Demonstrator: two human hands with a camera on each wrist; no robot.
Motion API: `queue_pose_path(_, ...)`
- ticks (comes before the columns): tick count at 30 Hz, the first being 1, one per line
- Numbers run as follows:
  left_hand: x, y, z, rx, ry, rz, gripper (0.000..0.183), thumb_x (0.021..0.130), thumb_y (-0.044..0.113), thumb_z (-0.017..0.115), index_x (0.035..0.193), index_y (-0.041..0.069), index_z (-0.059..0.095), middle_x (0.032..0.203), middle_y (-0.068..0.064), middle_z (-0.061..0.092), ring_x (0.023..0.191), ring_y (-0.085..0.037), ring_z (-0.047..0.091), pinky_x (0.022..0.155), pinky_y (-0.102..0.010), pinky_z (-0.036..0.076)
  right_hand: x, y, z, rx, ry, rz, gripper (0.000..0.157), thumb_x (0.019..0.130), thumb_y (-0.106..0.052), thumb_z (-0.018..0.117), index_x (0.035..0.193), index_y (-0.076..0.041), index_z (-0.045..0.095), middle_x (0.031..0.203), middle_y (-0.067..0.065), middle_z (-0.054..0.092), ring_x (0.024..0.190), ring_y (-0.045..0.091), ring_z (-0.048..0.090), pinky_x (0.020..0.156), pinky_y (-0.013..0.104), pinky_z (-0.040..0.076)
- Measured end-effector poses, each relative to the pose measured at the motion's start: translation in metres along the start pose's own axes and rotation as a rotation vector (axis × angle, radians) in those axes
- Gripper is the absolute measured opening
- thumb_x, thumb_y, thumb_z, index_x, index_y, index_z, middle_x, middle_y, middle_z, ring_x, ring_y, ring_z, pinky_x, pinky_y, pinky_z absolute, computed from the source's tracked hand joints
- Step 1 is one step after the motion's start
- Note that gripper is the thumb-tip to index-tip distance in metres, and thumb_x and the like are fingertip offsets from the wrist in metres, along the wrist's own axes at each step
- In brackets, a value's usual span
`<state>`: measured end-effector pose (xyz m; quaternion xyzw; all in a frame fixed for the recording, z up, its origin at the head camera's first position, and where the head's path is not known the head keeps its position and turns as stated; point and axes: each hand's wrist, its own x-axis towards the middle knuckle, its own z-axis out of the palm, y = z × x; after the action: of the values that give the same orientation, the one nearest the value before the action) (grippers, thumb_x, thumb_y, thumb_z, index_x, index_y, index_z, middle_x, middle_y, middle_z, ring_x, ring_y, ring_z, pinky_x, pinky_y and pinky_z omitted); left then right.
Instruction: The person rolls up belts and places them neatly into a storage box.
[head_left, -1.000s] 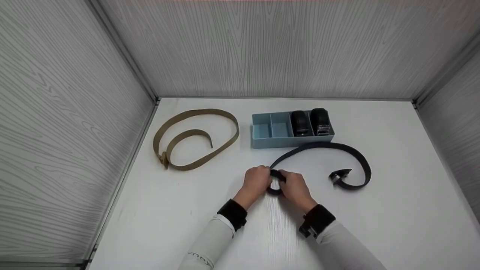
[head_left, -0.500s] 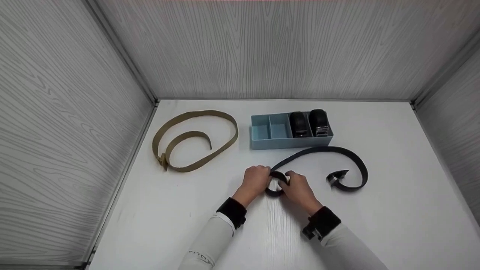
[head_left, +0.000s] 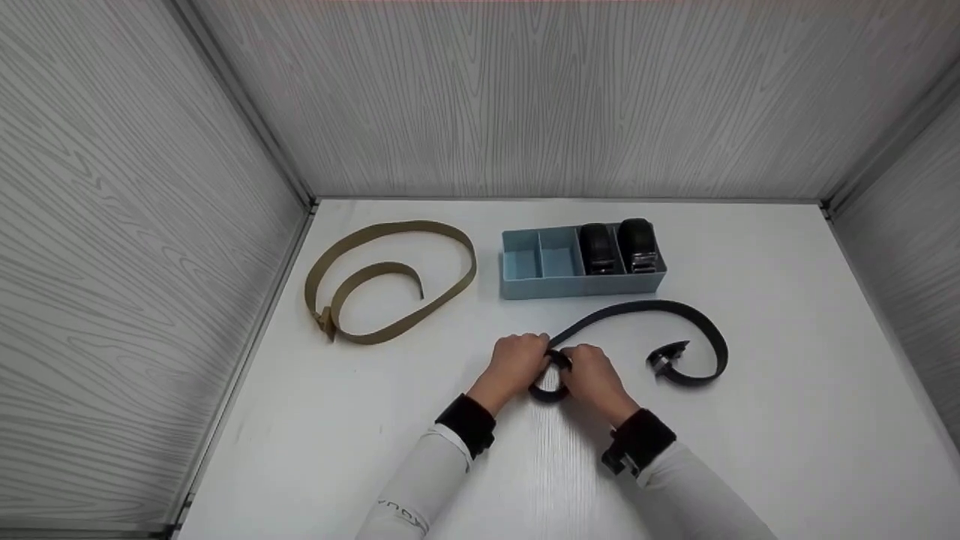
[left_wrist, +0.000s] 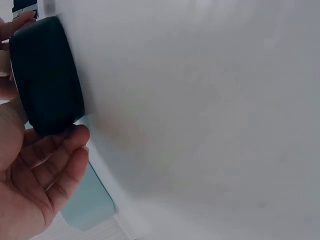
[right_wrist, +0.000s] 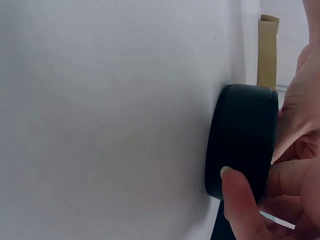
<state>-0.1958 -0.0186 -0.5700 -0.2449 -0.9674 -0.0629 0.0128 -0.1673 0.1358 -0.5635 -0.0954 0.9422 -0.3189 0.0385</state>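
A black belt (head_left: 724,349) stands on edge on the white table, partly wound into a coil (head_left: 550,396) between both hands. Its loose length curves from the coil to the right and ends in a metal buckle (head_left: 661,362). My left hand (head_left: 519,362) grips the coil's left side; in the left wrist view its curled fingers (left_wrist: 60,170) touch the dark band. My right hand (head_left: 598,380) pinches the opposite side, and the right wrist view shows the thumb (right_wrist: 239,200) lying against the coil's outer face (right_wrist: 244,137). The coil's far side is partly hidden by fingers.
Behind the hands stands a blue divided tray (head_left: 585,286), with two rolled black belts, one (head_left: 598,251) beside the other (head_left: 637,246), in its right compartments. A tan belt (head_left: 431,321) lies in a loose loop at the left. Grey wood-grain panels (head_left: 480,97) wall the table.
The belt's loose length and buckle have slid left toward the hands. My right hand loosened its fingers on the coil, then closed on it again. The coil sits slightly nearer the body.
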Motion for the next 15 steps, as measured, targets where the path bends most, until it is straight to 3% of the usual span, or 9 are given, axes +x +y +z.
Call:
queue_pose_path(4, 0.0012, -0.0003, -0.0012, 0.017, -0.013, -0.007, 0.016, 0.091, 0.025, 0.067, 0.088, 0.009, 0.066, 0.077, -0.005, 0.067, 0.066, -0.024, 0.064, 0.054, -0.036, 0.05, -0.001, 0.0031, -0.0008, 0.074, -0.013, 0.051, 0.007, 0.087, -0.002, 0.066, 0.087, -0.002, 0.073, 0.068, 0.002, 0.061, 0.059, 0.015, 0.054, 0.055, 0.03, 0.045)
queue_pose_path(7, 0.0008, 0.0007, 0.0004, 0.012, 0.009, -0.031, 0.014, 0.089, 0.023, 0.069, 0.088, 0.009, 0.066, 0.076, -0.006, 0.067, 0.066, -0.024, 0.065, 0.054, -0.037, 0.05, -0.0048, 0.0034, -0.0047, 0.107, -0.043, 0.124, 0.012, 0.089, -0.01, 0.067, 0.09, 0.0, 0.072, 0.066, 0.002, 0.062, 0.053, 0.013, 0.055, 0.049, 0.028, 0.045)
queue_pose_path(15, 0.0016, -0.0004, 0.0024, -0.038, 0.017, -0.027, 0.017, 0.083, 0.02, 0.072, 0.091, 0.01, 0.063, 0.076, -0.006, 0.067, 0.065, -0.024, 0.064, 0.052, -0.036, 0.049, -0.0054, 0.0003, -0.0077, 0.047, -0.072, 0.16, 0.008, 0.079, -0.001, 0.062, 0.073, -0.005, 0.066, 0.063, 0.003, 0.06, 0.06, 0.018, 0.056, 0.055, 0.03, 0.045)
